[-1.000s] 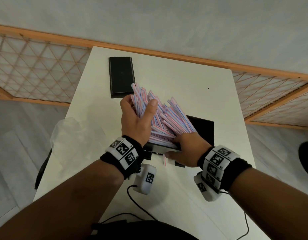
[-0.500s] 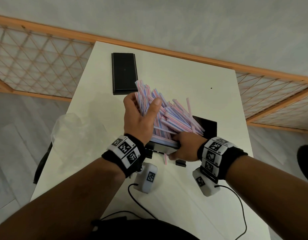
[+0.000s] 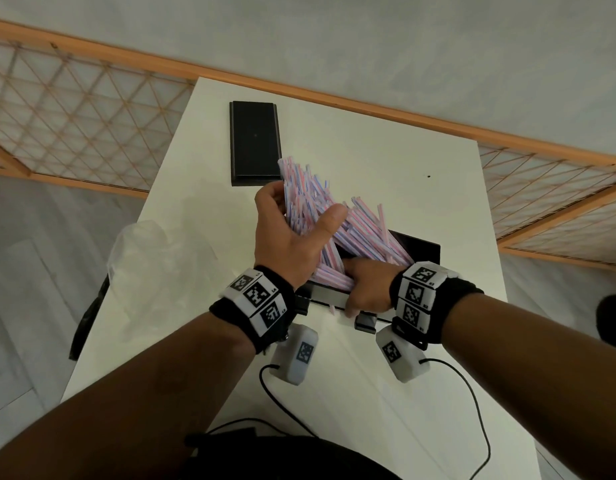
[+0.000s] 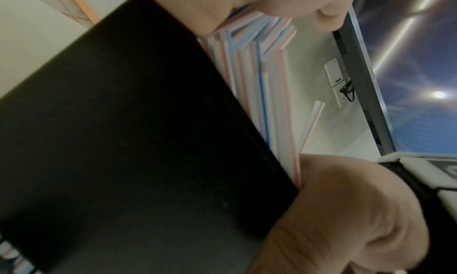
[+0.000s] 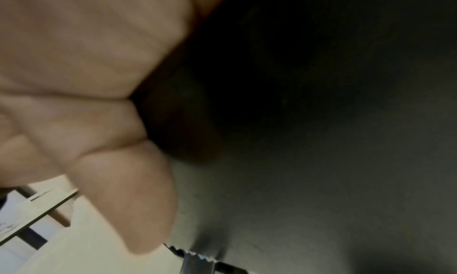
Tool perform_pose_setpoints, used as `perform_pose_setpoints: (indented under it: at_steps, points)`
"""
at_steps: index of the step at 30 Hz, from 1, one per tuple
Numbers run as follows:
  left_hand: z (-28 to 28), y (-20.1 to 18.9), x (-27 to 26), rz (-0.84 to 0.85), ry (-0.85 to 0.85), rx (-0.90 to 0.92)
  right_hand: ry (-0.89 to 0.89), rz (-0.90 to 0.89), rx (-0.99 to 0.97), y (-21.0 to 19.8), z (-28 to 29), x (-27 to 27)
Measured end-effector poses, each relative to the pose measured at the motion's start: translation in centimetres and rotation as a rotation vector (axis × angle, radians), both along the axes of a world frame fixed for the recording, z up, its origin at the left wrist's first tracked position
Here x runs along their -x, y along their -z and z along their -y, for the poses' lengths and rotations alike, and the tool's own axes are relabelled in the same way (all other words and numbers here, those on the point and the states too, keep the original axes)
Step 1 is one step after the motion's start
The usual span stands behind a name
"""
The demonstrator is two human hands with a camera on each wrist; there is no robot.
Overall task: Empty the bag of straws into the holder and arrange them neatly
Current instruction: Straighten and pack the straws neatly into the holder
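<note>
A thick bundle of pink, blue and white striped straws (image 3: 310,199) sticks up out of the black straw holder (image 3: 420,245) in the middle of the white table. My left hand (image 3: 292,233) grips the bundle from the left, thumb across the front; the straws (image 4: 262,78) run along the holder's black wall (image 4: 123,141) in the left wrist view. My right hand (image 3: 367,289) clamps the holder's near edge, its fingers (image 5: 128,196) curled on the dark wall (image 5: 321,121). The straws fan out to the right, untidy. An empty clear plastic bag (image 3: 154,258) lies at the table's left edge.
The holder's black lid (image 3: 254,143) lies flat at the table's far left. White table (image 3: 368,140) ends close to a wall with an orange wooden lattice rail (image 3: 74,109). Black cables (image 3: 472,410) run across the near part of the table.
My left hand has lifted and pulled the straw bundle a little higher and more upright. The right hand has kept its hold on the holder's near edge.
</note>
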State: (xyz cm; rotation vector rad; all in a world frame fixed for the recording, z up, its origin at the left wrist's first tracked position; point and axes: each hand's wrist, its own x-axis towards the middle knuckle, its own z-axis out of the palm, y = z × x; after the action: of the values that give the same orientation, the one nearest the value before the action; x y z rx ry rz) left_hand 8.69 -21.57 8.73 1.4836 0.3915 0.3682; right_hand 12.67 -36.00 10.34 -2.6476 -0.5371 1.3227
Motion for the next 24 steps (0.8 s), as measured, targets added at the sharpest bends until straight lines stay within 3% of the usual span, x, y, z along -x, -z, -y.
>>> perform_pose_setpoints:
  at_steps: [7, 13, 17, 21, 24]
  points:
    - [-0.2, -0.1, 0.2, -0.081, -0.029, -0.037, 0.119, 0.168, -0.246, -1.1, 0.9, 0.7]
    - [-0.3, 0.1, 0.1, -0.121, -0.011, -0.081, 0.027, 0.33, -0.178, -1.4, 3.1, 2.4]
    - [-0.1, -0.2, 0.3, -0.07, -0.044, -0.036, 0.076, 0.498, -0.22, -1.9, 4.9, 3.6]
    - [-0.2, -0.1, 0.3, -0.01, -0.028, 0.005, 0.069, 0.354, -0.236, -1.2, 4.7, 4.2]
    - [-0.2, 0.0, 0.2, 0.012, -0.022, 0.024, 0.06, 0.363, -0.142, 0.1, 4.0, 3.8]
